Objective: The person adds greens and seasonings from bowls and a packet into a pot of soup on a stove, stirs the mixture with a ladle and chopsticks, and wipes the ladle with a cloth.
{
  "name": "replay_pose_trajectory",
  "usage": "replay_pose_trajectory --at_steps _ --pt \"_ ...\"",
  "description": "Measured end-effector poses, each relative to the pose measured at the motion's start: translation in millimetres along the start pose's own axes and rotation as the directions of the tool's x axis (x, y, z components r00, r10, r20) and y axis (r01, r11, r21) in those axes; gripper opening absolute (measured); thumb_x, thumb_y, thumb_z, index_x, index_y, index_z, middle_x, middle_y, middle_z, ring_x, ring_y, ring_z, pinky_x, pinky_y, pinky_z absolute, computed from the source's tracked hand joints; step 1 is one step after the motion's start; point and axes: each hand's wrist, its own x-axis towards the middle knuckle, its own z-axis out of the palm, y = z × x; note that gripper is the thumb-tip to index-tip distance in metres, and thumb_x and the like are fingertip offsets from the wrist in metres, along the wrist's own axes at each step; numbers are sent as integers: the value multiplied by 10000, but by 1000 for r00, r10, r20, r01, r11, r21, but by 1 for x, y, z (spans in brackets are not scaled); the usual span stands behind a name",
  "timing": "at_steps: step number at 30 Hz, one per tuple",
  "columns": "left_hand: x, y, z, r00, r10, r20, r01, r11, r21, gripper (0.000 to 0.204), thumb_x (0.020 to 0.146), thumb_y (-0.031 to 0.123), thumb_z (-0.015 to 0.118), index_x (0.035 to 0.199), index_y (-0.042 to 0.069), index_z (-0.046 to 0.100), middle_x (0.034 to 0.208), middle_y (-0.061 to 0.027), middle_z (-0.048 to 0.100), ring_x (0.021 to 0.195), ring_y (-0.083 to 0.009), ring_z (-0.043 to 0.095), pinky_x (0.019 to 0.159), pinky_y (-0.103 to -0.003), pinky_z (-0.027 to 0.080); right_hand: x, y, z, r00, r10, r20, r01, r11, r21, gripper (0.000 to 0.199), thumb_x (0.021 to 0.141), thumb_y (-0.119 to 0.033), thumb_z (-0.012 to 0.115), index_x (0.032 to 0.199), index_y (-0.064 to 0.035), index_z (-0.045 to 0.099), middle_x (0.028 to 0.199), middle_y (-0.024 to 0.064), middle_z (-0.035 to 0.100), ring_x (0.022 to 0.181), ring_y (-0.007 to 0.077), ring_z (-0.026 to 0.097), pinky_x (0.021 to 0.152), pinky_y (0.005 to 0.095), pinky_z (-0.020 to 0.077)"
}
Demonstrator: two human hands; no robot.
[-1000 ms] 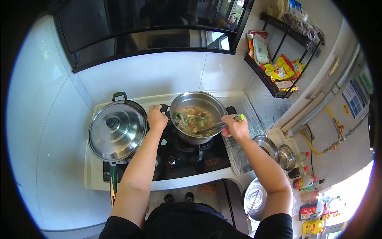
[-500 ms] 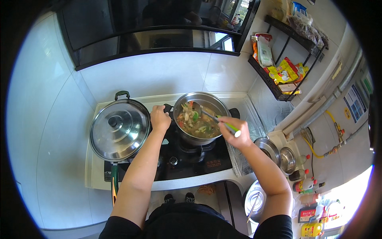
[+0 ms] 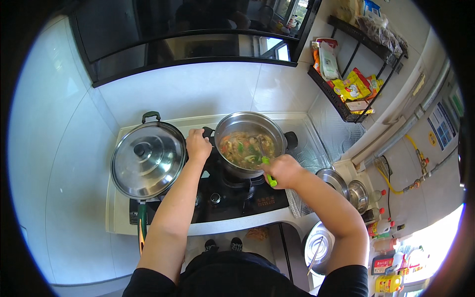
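Note:
A steel pot (image 3: 232,121) stands on the right burner, holding a brothy stew (image 3: 242,148) with green leaves and orange-red bits. At its left side, my left hand (image 3: 199,145) is closed on the pot's black side handle (image 3: 208,132). My right hand (image 3: 284,172) grips the green handle of a ladle (image 3: 267,171) at the pot's near right rim. The ladle's metal shaft slants into the stew, where the liquid covers most of its head. The pot's right handle (image 3: 291,140) is untouched.
A lidded pan (image 3: 148,168) sits on the left burner of the black stove (image 3: 227,205), its long handle toward me. On the right are steel bowls (image 3: 358,195), several bottles (image 3: 380,227) and a basin (image 3: 319,247) with chopsticks. A wall rack (image 3: 336,99) holds food packets. The range hood (image 3: 193,49) overhangs the back.
My right hand has moved down and slightly left, and the ladle has swung so its head sits farther right and deeper in the stew. My left hand stays at the pot handle.

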Motion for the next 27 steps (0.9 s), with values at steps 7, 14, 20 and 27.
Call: replay_pose_trajectory --at_steps 7,14,20,27 --pt "0 -1 2 1000 16 1 -16 1000 -17 271 729 16 631 1001 14 630 1043 -149 574 935 -364 558 825 -424 463 -23 4 -47 977 -29 -213 74 975 208 165 694 -177 655 813 -63 662 685 131 641 650 290 638 634 392 519" --pt "-1 0 2 1000 24 -3 -24 999 -24 278 731 13 631 1009 11 626 1040 -153 568 942 -364 554 826 -424 463 -17 1 -47 935 21 -355 180 833 524 141 701 -132 662 801 -34 679 725 167 650 681 320 639 634 374 531" --pt "-2 -3 2 999 33 -6 -33 999 -38 271 731 8 629 1002 9 628 1037 -151 569 940 -361 554 827 -421 464 -2 -15 -19 894 -44 -447 212 918 335 170 732 -125 637 881 -44 652 699 139 634 633 311 628 604 394 524" --pt "-2 0 2 999 24 -23 -24 999 -28 256 727 9 629 983 8 634 1019 -148 576 931 -358 559 828 -415 463 15 -21 19 963 -65 -260 85 994 65 205 678 -161 667 821 -60 561 683 124 607 645 294 638 591 404 509"
